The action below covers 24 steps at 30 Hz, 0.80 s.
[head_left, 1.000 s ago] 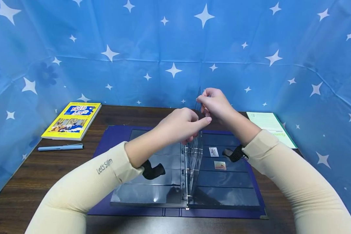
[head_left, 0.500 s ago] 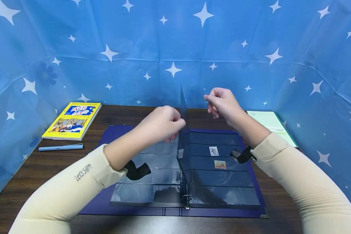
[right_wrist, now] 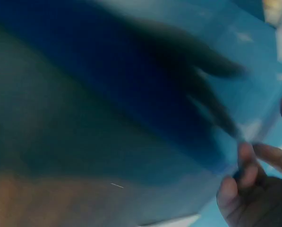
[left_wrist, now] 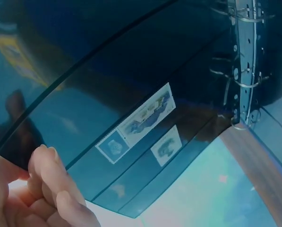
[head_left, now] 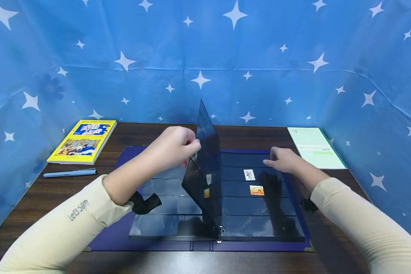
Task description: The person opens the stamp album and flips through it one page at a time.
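A: Going from the left: a yellow book (head_left: 83, 141) and a blue pen (head_left: 70, 173) lie on the table (head_left: 37, 213), well apart from the work. Then the left hand (head_left: 174, 147), fingers pinched on the outer edge of a dark page (head_left: 205, 167) of the open album (head_left: 123, 160).

B: And where is that page?

A: Raised on the rings (left_wrist: 242, 85), tilted toward the album's left side. The left wrist view shows stamps (left_wrist: 136, 123) tucked in its pocket strips.

B: The right hand?

A: The right hand (head_left: 284, 160) rests on the top right of the right-hand page, fingers fairly straight, near two stamps (head_left: 253, 182). Beyond it lies a green notebook (head_left: 315, 147). The right wrist view is too blurred to add anything.

B: So which step?

A: I'd judge a page turn about halfway through. The next move seems to call for laying the page flat on the left stack without dragging it against the rings.

B: What differs from half a second ago?

A: The page stood almost upright then; now it leans left. The right hand was up in the air, fingers curled; now it is down on the album.
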Motion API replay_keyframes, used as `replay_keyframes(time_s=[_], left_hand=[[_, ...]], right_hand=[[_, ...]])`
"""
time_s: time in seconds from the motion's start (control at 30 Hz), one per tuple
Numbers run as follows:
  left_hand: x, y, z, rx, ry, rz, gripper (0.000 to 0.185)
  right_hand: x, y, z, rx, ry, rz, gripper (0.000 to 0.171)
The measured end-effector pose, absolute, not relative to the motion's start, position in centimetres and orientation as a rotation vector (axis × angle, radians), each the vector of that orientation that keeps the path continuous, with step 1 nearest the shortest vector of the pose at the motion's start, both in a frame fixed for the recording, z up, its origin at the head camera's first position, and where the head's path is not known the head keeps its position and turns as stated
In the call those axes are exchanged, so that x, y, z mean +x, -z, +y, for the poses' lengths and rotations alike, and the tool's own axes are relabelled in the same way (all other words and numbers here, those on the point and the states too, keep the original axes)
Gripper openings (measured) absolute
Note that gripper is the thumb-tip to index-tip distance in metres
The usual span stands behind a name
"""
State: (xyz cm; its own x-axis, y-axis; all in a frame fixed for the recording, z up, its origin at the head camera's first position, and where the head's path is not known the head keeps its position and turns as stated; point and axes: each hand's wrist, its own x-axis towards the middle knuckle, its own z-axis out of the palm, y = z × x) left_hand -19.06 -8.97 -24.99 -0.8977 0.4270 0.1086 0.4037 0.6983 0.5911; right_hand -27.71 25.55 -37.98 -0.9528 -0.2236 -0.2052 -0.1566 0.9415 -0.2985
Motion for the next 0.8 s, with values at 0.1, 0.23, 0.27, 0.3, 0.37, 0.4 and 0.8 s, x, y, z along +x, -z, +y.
replay_keyframes(time_s=[0.1, 0.23, 0.27, 0.3, 0.37, 0.4, 0.8], left_hand=[[-19.0, 24.9, -8.5, 0.727, -0.971, 2.877, 0.038], [-18.9, 24.8, -8.1, 0.758, -0.968, 2.883, 0.038], [-18.9, 24.8, -8.0, 0.761, -0.972, 2.884, 0.037], [-18.8, 24.8, -8.0, 0.762, -0.977, 2.885, 0.037], [-18.7, 24.7, -7.9, 0.768, -0.988, 2.888, 0.037], [-18.7, 24.6, -7.9, 0.777, -0.993, 2.890, 0.037], [-17.3, 25.0, -10.0, 0.731, -0.988, 2.923, 0.037]], right_hand=[[-27.3, 40.4, 26.2, -0.268, 0.222, 2.861, 0.061], [-26.7, 42.2, 26.9, -0.315, 0.036, 2.922, 0.072], [-26.5, 42.4, 27.1, -0.338, 0.015, 2.936, 0.071], [-26.4, 42.6, 27.3, -0.371, 0.001, 2.946, 0.070], [-26.2, 42.9, 27.6, -0.429, 0.013, 2.948, 0.068], [-26.1, 42.9, 27.6, -0.450, 0.035, 2.943, 0.067], [-26.0, 43.5, 28.0, -0.461, 0.118, 2.918, 0.069]])
